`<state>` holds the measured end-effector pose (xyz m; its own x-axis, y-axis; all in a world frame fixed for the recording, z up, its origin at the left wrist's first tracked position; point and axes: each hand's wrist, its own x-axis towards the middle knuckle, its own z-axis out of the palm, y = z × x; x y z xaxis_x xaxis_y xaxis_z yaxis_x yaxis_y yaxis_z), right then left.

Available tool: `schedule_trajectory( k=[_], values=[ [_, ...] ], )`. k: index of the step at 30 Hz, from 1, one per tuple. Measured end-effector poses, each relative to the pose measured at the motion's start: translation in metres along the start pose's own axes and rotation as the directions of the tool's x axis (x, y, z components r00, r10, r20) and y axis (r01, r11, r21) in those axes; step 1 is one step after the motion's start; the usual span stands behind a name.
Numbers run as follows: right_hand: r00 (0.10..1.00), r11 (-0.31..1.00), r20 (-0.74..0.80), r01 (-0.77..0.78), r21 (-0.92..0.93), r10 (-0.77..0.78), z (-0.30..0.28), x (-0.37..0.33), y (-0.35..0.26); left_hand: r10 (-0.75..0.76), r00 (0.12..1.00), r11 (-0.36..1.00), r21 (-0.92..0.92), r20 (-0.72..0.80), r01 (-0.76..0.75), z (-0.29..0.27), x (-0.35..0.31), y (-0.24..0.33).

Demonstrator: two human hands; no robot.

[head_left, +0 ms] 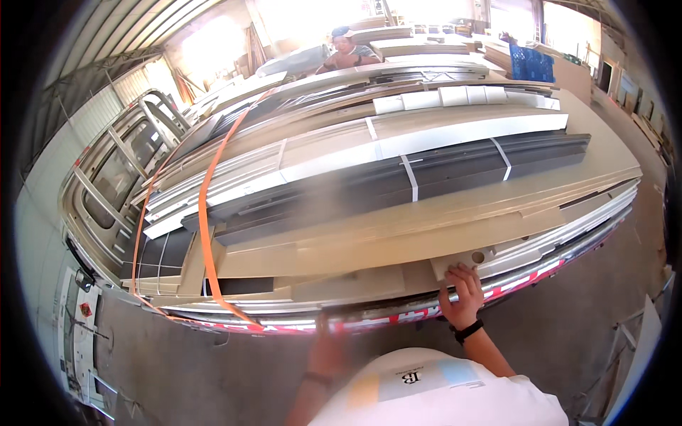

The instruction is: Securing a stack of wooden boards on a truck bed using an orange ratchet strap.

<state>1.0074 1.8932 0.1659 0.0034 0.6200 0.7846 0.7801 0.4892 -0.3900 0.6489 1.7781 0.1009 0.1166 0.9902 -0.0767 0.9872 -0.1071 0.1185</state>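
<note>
A stack of long boards and panels [433, 218] lies tied down on the bed of a flatbed truck in front of me. My right hand [463, 295], wearing a dark wristband, rests its spread, bent fingers on the near edge of a pale board [444, 268] with a round hole in it; its thumb stands apart. My left hand [326, 348] is smeared by motion just below the truck's side rail [387, 312], and its fingers cannot be made out. An orange strap [207, 234] runs across the load, left of both hands.
At the left is the truck's cab [114, 181]. Dark strapped panels [455, 170] and white-wrapped bundles [419, 135] top the load. Another person [346, 53] is on the far side. A blue crate [531, 64] stands at the back right; a metal frame [625, 344] is at right.
</note>
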Motion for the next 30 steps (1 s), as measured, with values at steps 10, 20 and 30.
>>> schedule_trajectory(
  k=[10,20,30],
  values=[
    [0.996,0.997,0.082,0.034,0.065,-0.039,-0.014,0.003,0.005,-0.056,0.997,0.984,-0.173,-0.059,0.045,-0.002,0.001,0.009],
    [0.991,0.99,0.097,0.082,0.113,-0.093,-0.02,0.003,0.004,0.038,0.986,0.956,-0.28,-0.164,-0.083,0.025,-0.014,0.014],
    [0.991,0.99,0.102,0.075,0.12,-0.087,-0.015,0.0,0.008,-0.016,0.992,0.955,-0.295,-0.124,-0.021,-0.005,-0.013,0.038]
  ],
)
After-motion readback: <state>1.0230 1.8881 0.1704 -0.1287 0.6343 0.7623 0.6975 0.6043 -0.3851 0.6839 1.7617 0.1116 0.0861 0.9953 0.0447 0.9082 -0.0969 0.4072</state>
